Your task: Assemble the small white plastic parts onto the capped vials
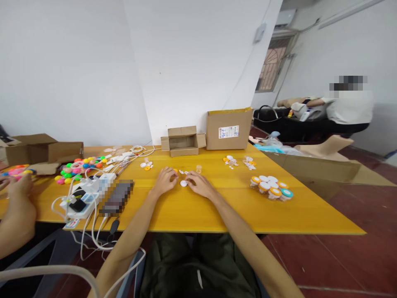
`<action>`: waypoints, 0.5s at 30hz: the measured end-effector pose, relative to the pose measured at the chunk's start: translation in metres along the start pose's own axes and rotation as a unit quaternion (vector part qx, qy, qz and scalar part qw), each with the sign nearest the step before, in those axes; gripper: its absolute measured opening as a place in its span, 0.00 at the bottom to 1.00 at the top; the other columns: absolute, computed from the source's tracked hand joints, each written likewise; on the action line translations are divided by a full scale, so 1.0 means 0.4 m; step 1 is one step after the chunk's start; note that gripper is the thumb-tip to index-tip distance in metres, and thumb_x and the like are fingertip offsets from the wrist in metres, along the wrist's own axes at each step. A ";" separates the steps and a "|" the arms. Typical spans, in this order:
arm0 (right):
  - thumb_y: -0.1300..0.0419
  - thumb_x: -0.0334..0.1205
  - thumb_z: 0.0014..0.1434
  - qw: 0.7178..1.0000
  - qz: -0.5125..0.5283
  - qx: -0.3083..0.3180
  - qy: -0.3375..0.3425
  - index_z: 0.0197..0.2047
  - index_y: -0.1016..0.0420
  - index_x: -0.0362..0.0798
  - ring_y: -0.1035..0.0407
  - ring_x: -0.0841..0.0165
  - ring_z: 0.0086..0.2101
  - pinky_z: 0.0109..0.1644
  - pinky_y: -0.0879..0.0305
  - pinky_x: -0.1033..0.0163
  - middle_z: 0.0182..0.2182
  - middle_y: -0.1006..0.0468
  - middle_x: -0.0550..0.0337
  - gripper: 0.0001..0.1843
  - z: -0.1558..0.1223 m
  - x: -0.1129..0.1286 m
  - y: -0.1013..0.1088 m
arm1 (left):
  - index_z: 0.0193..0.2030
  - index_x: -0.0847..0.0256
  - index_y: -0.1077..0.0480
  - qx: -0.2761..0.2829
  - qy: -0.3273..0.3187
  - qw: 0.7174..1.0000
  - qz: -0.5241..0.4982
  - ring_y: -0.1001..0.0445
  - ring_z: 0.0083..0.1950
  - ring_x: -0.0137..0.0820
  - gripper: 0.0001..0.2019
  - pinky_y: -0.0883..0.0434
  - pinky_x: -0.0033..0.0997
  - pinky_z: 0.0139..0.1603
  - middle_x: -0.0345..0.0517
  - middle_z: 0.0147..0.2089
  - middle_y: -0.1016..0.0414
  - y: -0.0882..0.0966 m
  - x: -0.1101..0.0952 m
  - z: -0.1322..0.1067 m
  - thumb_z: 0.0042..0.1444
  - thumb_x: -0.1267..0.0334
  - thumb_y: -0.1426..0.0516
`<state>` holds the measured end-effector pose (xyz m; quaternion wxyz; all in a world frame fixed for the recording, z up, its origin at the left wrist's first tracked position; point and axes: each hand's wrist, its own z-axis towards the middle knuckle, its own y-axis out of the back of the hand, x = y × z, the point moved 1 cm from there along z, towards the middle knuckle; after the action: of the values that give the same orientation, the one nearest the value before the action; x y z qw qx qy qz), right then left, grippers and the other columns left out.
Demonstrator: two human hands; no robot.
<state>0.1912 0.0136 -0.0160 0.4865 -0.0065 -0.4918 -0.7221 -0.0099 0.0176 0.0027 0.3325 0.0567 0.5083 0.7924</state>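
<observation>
Several fingers of the left hand (166,181) are curved toward the thumb, leaving only a narrow space; whether something small is held there, I cannot tell. The fingers of the right hand (200,184) are also bent, their tips at the edge of a white disc (183,183), and it is not clear from this distance whether they grip it or only touch it. This disc is round and looks flat, and it lies between the two hands on the yellow-brown surface (192,217). Just behind it are small white pieces (183,172) and a clear cup (199,169). Farther to the right stands a group of lidded containers (264,187), with white, orange and teal tops. Behind the hands, a small open box (184,152) is near a bigger closed carton (228,140). On the left side, a phone (117,198) and a white power strip (81,212) with cables occupy the space between the left hand and a co-worker's hand (20,186), which is near colourful balls (67,175)
</observation>
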 end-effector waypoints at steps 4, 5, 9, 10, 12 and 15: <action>0.42 0.27 0.57 1.000 0.012 0.001 0.012 0.37 0.23 0.52 0.28 0.68 0.39 0.46 0.33 0.62 0.38 0.25 0.60 0.11 0.000 -0.001 -0.003 | 0.40 0.55 0.28 0.050 -0.039 0.997 -0.054 0.30 0.49 0.39 0.06 0.35 0.40 0.53 0.46 0.43 0.24 -0.003 -0.023 -0.005 0.60 0.59 0.44; 0.42 0.27 0.57 1.000 0.013 -0.001 0.013 0.37 0.23 0.52 0.28 0.67 0.40 0.47 0.33 0.62 0.38 0.25 0.60 0.11 0.000 -0.003 -0.004 | 0.42 0.55 0.29 0.061 -0.042 0.995 -0.060 0.30 0.50 0.39 0.07 0.35 0.41 0.54 0.45 0.45 0.24 -0.004 -0.027 -0.007 0.60 0.58 0.43; 0.42 0.26 0.57 1.000 0.015 -0.006 0.012 0.38 0.23 0.52 0.28 0.67 0.41 0.47 0.32 0.62 0.40 0.25 0.60 0.12 0.000 -0.006 -0.008 | 0.44 0.53 0.30 0.084 -0.031 0.994 -0.070 0.31 0.53 0.41 0.10 0.37 0.43 0.56 0.46 0.49 0.26 -0.009 -0.031 -0.010 0.57 0.56 0.41; 0.42 0.26 0.57 1.000 0.014 -0.004 0.013 0.38 0.23 0.52 0.28 0.67 0.41 0.47 0.32 0.62 0.40 0.25 0.60 0.12 0.000 -0.006 -0.008 | 0.45 0.53 0.30 0.086 -0.029 0.993 -0.071 0.32 0.53 0.41 0.10 0.37 0.43 0.57 0.46 0.49 0.26 -0.009 -0.032 -0.011 0.57 0.56 0.41; 0.42 0.26 0.57 1.000 0.013 -0.001 0.016 0.38 0.23 0.52 0.28 0.67 0.42 0.48 0.32 0.62 0.40 0.25 0.59 0.12 0.000 -0.005 -0.008 | 0.44 0.53 0.30 0.088 -0.024 0.993 -0.072 0.32 0.54 0.41 0.09 0.37 0.44 0.57 0.46 0.48 0.26 -0.009 -0.033 -0.011 0.58 0.56 0.41; 0.43 0.26 0.57 1.000 0.008 0.003 0.020 0.38 0.23 0.52 0.28 0.67 0.43 0.49 0.32 0.61 0.41 0.24 0.59 0.12 -0.001 -0.001 -0.006 | 0.44 0.54 0.30 0.091 -0.022 0.993 -0.071 0.33 0.54 0.41 0.08 0.38 0.44 0.58 0.46 0.49 0.26 -0.004 -0.037 -0.011 0.58 0.58 0.42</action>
<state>0.1898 0.0137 -0.0179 0.5025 0.0056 -0.4841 -0.7163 0.0004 0.0060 0.0027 0.3921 0.0679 0.5736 0.7160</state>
